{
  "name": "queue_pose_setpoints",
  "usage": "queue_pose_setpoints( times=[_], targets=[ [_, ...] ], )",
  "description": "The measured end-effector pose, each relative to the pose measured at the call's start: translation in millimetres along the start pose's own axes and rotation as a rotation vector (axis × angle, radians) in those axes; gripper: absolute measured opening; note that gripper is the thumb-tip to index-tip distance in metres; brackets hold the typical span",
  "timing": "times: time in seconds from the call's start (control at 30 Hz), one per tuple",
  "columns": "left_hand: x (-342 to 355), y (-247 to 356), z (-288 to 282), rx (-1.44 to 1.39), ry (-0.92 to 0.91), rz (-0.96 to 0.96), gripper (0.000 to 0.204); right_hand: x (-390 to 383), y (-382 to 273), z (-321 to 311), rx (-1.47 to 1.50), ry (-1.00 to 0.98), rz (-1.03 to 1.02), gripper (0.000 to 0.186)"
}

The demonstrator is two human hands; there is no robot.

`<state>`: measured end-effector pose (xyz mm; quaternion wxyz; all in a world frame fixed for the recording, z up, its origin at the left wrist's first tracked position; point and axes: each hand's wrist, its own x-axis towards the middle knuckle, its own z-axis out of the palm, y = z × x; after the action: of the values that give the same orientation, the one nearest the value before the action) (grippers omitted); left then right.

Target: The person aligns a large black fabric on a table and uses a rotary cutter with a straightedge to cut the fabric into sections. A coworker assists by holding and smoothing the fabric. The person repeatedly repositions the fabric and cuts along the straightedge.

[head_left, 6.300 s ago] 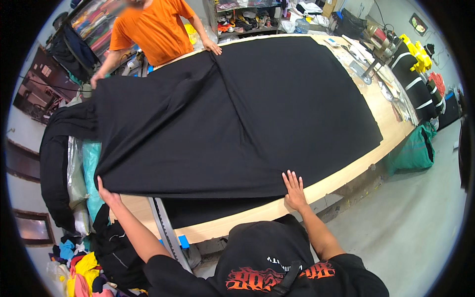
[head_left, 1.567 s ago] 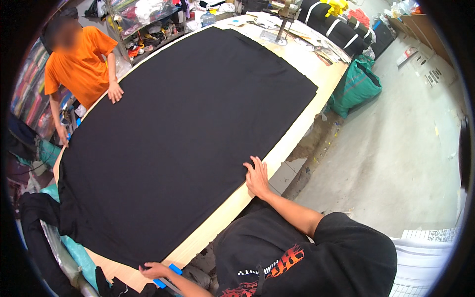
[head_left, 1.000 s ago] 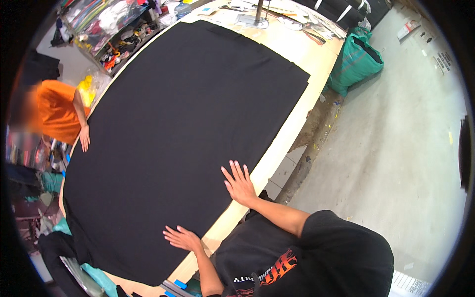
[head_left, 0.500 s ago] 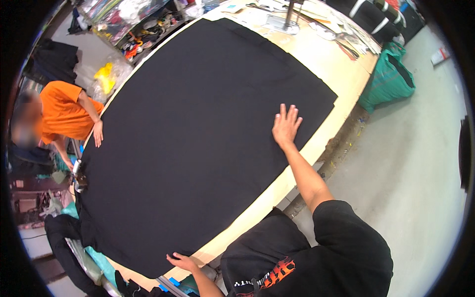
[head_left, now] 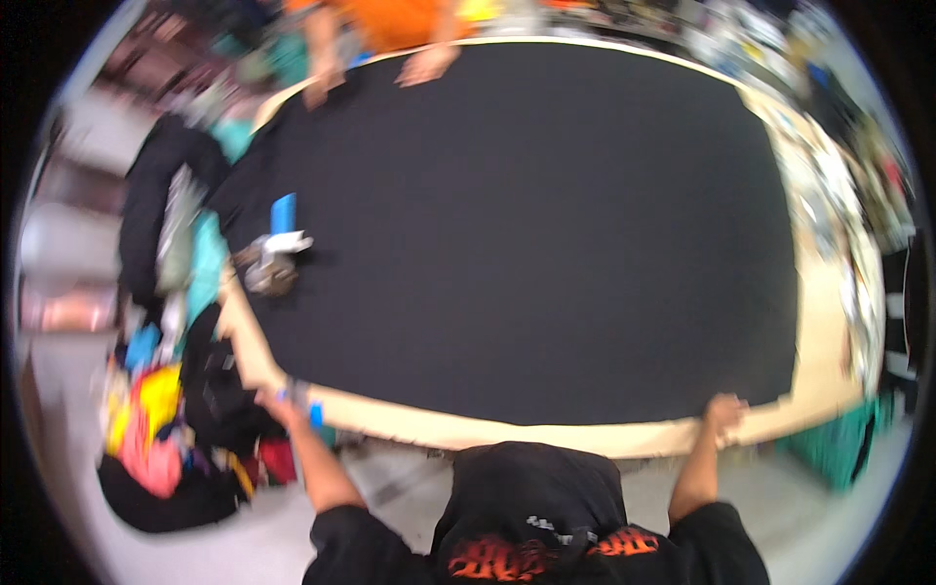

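Observation:
A large black cloth point(head_left: 546, 234) lies spread over the pale wooden table point(head_left: 390, 417). My left hand point(head_left: 280, 407) is at the table's near left corner, beside a rail end with a blue piece point(head_left: 316, 413). Its fingers are smeared by motion. My right hand point(head_left: 723, 414) touches the cloth's near right edge; blur hides whether it grips the cloth. On the cloth's left part stands a machine with a blue and white upper part point(head_left: 277, 255), perhaps a cloth cutter, too blurred to tell.
Across the table a person in an orange top point(head_left: 385, 21) has one hand point(head_left: 429, 64) on the cloth's far edge. A heap of coloured cloth point(head_left: 151, 429) lies on the left. Papers and tools point(head_left: 834, 214) line the right end; a green sack point(head_left: 834, 444) stands below.
My view has swung to the left. My right hand has gone from flat on the cloth to its near edge, my left to the table corner. The machine now sits on the cloth.

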<state>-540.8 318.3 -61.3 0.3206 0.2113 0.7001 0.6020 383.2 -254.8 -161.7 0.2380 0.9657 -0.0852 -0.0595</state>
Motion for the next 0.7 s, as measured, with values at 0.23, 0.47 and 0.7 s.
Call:
queue_pose_setpoints(
  times=[0.23,0.47,0.7],
  targets=[
    [48,16,-32,0.112,0.108,-0.044,0.125,-33,-19,2,0.424,-0.032,0.268,0.068],
    [41,1,-109,0.341,0.409,-0.213,0.121,-117,-22,0,0.405,0.018,0.163,0.066],
    [71,2,-72,0.91,0.309,0.292,0.108,-181,-38,-8,0.201,-0.015,0.106,0.059]
  ],
)
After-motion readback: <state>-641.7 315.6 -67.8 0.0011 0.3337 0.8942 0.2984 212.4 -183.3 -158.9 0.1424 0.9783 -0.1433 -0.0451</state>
